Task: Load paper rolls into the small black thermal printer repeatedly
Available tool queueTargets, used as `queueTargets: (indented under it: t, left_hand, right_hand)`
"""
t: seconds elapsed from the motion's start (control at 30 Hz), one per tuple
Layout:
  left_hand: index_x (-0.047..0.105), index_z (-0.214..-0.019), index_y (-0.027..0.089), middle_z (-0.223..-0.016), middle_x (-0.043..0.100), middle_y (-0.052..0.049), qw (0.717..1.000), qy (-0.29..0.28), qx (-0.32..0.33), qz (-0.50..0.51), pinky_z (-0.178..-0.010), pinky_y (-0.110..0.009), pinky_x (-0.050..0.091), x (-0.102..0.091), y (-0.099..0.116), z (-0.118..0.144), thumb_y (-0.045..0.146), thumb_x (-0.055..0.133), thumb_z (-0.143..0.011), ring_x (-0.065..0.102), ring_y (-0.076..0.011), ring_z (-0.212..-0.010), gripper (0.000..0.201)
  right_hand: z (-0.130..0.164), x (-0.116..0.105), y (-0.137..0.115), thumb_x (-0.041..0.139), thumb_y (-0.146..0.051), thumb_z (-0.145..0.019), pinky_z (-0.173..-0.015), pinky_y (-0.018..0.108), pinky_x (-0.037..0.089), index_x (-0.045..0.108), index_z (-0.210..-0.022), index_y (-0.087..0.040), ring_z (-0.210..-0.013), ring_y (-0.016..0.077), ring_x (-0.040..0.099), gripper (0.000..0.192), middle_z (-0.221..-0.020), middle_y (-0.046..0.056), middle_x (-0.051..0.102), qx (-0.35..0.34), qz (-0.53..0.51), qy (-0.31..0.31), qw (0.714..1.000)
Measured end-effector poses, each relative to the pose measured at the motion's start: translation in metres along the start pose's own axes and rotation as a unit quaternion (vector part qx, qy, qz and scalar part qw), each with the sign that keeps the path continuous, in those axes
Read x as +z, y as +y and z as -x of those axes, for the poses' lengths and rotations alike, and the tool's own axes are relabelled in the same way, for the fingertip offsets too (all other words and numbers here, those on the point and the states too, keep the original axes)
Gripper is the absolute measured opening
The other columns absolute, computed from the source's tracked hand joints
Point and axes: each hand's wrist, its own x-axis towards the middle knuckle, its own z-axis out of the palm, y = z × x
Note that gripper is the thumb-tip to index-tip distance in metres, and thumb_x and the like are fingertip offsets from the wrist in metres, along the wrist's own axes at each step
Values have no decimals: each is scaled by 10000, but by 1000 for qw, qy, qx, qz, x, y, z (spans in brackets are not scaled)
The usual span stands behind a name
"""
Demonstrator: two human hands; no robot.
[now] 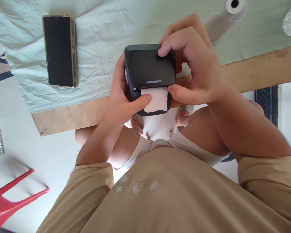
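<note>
Printer (pixel 149 69) held in both hands above desk (pixel 70 115) edge, over lap. Left hand (pixel 121 97) cups left side, thumb pressed on label (pixel 155 100) coming out of slot. Right hand (pixel 191 61) clamps top and right side, fingers on lid, thumb by label edge. Label white with dark torn-looking border, partly out.

Step, as judged: label being fed or torn at slot. Next move calls for steady hold on body, clean pull across slot edge.

Phone (pixel 60 51) lies on cloth (pixel 99 38), well left; roll (pixel 229 13) beyond printer.
</note>
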Motion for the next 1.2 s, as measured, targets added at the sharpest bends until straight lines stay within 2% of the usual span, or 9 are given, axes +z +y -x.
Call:
queueTargets:
  t: [0.1,0.2,0.27,0.33,0.43,0.53,0.7,0.93,1.2]
  left_hand:
    - [613,-1459,405,-1326,706,-33,1000,1,-9,-11,-934,-352,609,2,3,0,479,943,-686,702,-207,-1105,843]
    - [630,-1425,387,-1339,698,-36,1000,-8,-6,-14,-1031,-365,623,3,4,-2,456,921,-710,701,-218,-1185,775]
    - [631,-1402,383,-1333,695,-36,1000,-19,2,-12,-1057,-364,636,2,2,-4,478,929,-690,702,-220,-1218,778]
    - [627,-1376,390,-1325,696,-30,999,-33,16,-4,-1009,-346,658,0,-2,-6,510,963,-626,714,-212,-1194,830]
    - [623,-1345,400,-1335,697,-27,998,-53,42,14,-936,-332,677,-5,-12,-11,513,964,-602,730,-205,-1146,826]
    - [610,-1375,410,-1406,691,-39,994,-72,82,20,-938,-354,692,-10,-24,-16,575,886,-676,739,-236,-1194,769]
    - [608,-1408,408,-1432,712,-41,989,-79,119,30,-909,-347,695,-14,-36,-22,696,738,-769,757,-251,-1198,713]
    - [627,-1352,374,-1401,715,-33,994,-70,67,51,-905,-300,680,-4,-20,-13,546,704,-868,763,-213,-1181,519]
    - [608,-1392,396,-1485,670,-28,996,-65,37,49,-1037,-332,670,-7,-21,-12,540,769,-813,707,-241,-1343,618]
  right_hand:
    - [1,-2,2,425,-612,-952,-817,154,488,570,-1283,-162,-1185,29,558,577,-1283,86,561,-15,8,-7,1000]
    - [0,-5,2,378,-601,-992,-885,169,522,575,-1283,-175,-1185,29,577,552,-1312,77,547,-17,-14,-36,999]
    - [-2,-5,0,406,-589,-1009,-1002,191,542,578,-1257,-173,-1219,31,581,513,-1308,60,558,27,-31,-42,998]
    - [-3,-3,-2,452,-659,-998,-1077,206,534,555,-1292,-165,-1272,41,569,584,-1344,53,568,94,-61,-42,993]
    - [-3,1,-2,497,-834,-912,-1011,208,511,450,-1467,-170,-1158,24,572,866,-1441,51,552,164,-119,-81,976]
    - [-4,2,-2,533,-885,-855,-983,207,488,402,-1528,-192,-1118,13,569,975,-1485,38,531,192,-137,-106,966]
    - [-5,1,-3,539,-901,-833,-954,210,482,389,-1537,-193,-1115,22,561,1010,-1456,43,547,211,-148,-118,959]
    - [-4,0,0,496,-949,-816,-959,217,507,433,-1552,-203,-1100,24,529,1050,-1461,45,522,215,-92,-126,964]
    - [-7,-3,-3,556,-762,-858,-960,223,484,406,-1565,-205,-1073,19,532,912,-1411,44,538,229,-105,-147,956]
